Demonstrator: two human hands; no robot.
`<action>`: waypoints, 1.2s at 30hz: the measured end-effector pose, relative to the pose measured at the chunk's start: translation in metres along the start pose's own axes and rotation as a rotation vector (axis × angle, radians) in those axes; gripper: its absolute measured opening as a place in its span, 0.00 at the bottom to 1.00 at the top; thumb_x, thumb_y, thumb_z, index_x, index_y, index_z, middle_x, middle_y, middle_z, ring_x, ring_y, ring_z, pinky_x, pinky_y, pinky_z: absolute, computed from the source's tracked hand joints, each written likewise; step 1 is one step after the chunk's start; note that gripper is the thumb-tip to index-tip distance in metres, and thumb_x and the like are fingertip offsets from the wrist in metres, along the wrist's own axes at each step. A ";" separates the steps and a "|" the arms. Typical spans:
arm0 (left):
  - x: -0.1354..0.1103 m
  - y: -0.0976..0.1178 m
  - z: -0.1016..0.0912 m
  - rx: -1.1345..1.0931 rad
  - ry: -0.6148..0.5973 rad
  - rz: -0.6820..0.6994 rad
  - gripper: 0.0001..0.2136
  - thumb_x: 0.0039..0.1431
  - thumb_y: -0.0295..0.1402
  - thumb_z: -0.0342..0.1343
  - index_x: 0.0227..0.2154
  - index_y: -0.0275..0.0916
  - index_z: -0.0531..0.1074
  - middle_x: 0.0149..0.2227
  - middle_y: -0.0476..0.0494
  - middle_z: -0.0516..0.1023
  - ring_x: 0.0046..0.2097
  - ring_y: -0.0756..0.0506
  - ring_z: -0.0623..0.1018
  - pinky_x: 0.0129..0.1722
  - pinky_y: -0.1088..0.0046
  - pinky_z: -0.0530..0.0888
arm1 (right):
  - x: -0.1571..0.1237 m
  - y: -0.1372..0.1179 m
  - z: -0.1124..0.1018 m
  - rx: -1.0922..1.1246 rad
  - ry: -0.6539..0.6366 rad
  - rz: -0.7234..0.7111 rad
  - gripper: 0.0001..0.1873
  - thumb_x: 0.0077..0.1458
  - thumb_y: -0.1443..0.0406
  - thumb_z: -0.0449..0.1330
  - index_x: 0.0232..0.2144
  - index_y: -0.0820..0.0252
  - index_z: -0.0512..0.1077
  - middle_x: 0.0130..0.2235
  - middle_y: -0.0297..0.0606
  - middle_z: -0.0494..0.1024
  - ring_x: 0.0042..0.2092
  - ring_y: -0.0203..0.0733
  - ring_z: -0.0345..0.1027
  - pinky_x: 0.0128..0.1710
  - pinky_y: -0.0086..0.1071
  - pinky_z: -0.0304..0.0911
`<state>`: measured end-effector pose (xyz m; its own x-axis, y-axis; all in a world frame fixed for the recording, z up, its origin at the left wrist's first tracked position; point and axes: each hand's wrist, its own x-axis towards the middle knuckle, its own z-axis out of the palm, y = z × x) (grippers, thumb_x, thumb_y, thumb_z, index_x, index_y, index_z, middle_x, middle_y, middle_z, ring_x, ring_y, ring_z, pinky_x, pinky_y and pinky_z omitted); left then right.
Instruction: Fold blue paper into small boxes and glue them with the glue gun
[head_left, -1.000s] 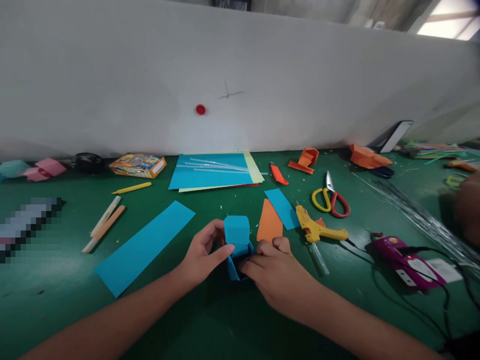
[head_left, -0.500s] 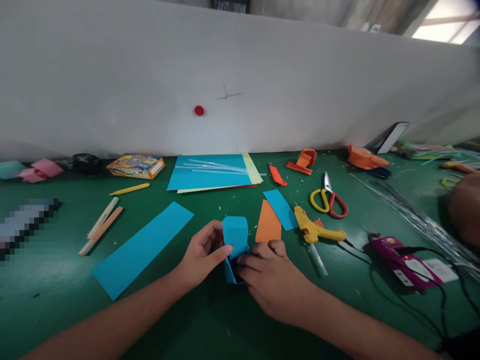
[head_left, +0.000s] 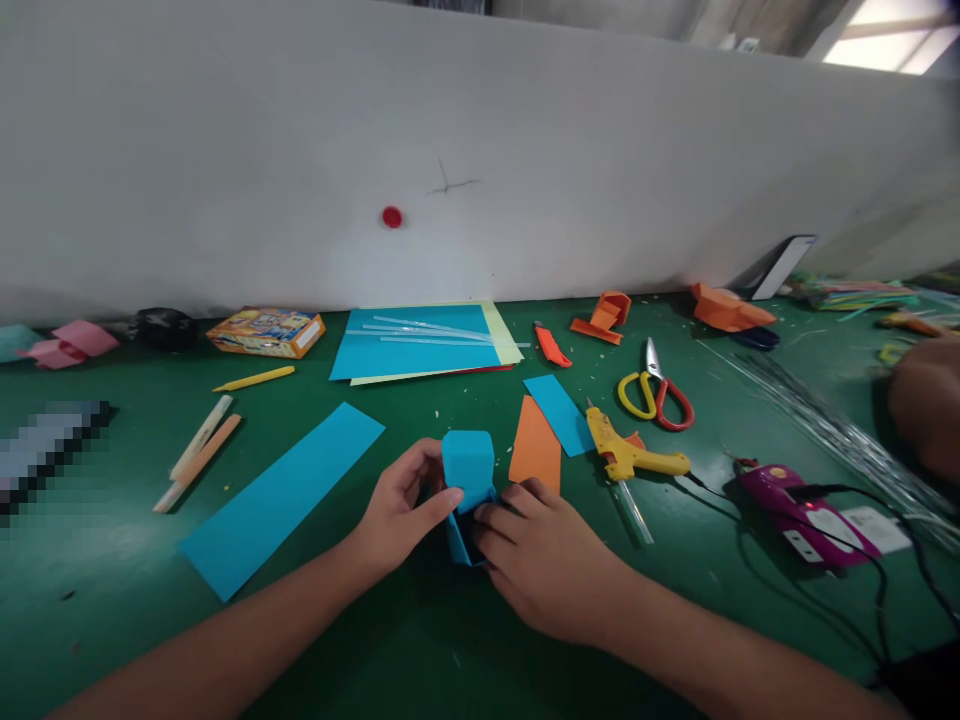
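A folded blue paper piece (head_left: 469,470) stands on the green table (head_left: 112,560) just in front of me. My left hand (head_left: 397,510) grips its left side, thumb pressed against the paper. On the other side, my right hand (head_left: 540,555) pinches the lower part with bent fingers. A long blue paper strip (head_left: 281,495) lies to the left of my hands. An orange paper piece (head_left: 535,445) and a small blue piece (head_left: 561,412) lie just beyond my right hand.
A yellow glue gun (head_left: 630,455), scissors (head_left: 660,392), a purple glue gun (head_left: 802,510) with its cord and a bundle of wires (head_left: 840,430) lie to the right. Blue sheets with glue sticks (head_left: 420,340), an orange box (head_left: 266,330) and pencils (head_left: 199,450) lie behind. Another person's hand (head_left: 926,400) shows at far right.
My right-hand fingers have shifted slightly left along the bottom of the blue paper piece. My left hand keeps its grip.
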<state>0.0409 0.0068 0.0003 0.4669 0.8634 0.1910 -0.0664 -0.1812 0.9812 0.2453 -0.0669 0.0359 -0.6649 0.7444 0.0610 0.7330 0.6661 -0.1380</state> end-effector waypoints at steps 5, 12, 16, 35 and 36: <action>0.000 0.001 0.001 -0.010 0.009 0.011 0.13 0.58 0.39 0.64 0.42 0.39 0.72 0.36 0.46 0.73 0.38 0.46 0.74 0.38 0.71 0.71 | -0.005 0.002 -0.008 0.147 0.028 -0.001 0.14 0.63 0.62 0.56 0.50 0.56 0.71 0.50 0.40 0.78 0.50 0.50 0.65 0.49 0.48 0.58; 0.002 0.004 0.001 -0.014 0.000 0.001 0.12 0.58 0.39 0.64 0.41 0.38 0.72 0.39 0.44 0.74 0.39 0.46 0.74 0.38 0.71 0.72 | -0.014 0.013 -0.022 0.509 0.558 -0.044 0.08 0.57 0.69 0.58 0.40 0.56 0.70 0.48 0.42 0.74 0.46 0.45 0.69 0.45 0.41 0.65; 0.002 0.002 0.000 0.017 0.009 0.022 0.11 0.58 0.36 0.64 0.41 0.39 0.74 0.41 0.43 0.73 0.40 0.45 0.74 0.39 0.70 0.73 | -0.014 0.020 -0.020 0.528 0.766 0.029 0.06 0.58 0.71 0.58 0.36 0.55 0.69 0.39 0.40 0.71 0.41 0.45 0.69 0.39 0.40 0.67; 0.007 0.008 0.003 0.168 -0.005 0.106 0.07 0.59 0.36 0.63 0.30 0.38 0.75 0.39 0.42 0.75 0.37 0.46 0.75 0.35 0.71 0.73 | -0.011 0.041 -0.006 0.896 0.574 0.099 0.26 0.63 0.56 0.58 0.62 0.50 0.61 0.60 0.44 0.68 0.56 0.50 0.65 0.50 0.44 0.68; 0.007 0.008 0.003 0.180 -0.019 0.118 0.07 0.59 0.35 0.63 0.30 0.38 0.75 0.40 0.42 0.74 0.37 0.46 0.75 0.35 0.71 0.73 | -0.011 0.038 -0.007 0.866 0.521 0.093 0.30 0.63 0.55 0.59 0.65 0.49 0.57 0.63 0.44 0.65 0.59 0.51 0.62 0.53 0.46 0.67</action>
<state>0.0463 0.0099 0.0097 0.4815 0.8227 0.3021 0.0358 -0.3629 0.9311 0.2818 -0.0496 0.0366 -0.3137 0.8571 0.4086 0.2848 0.4954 -0.8207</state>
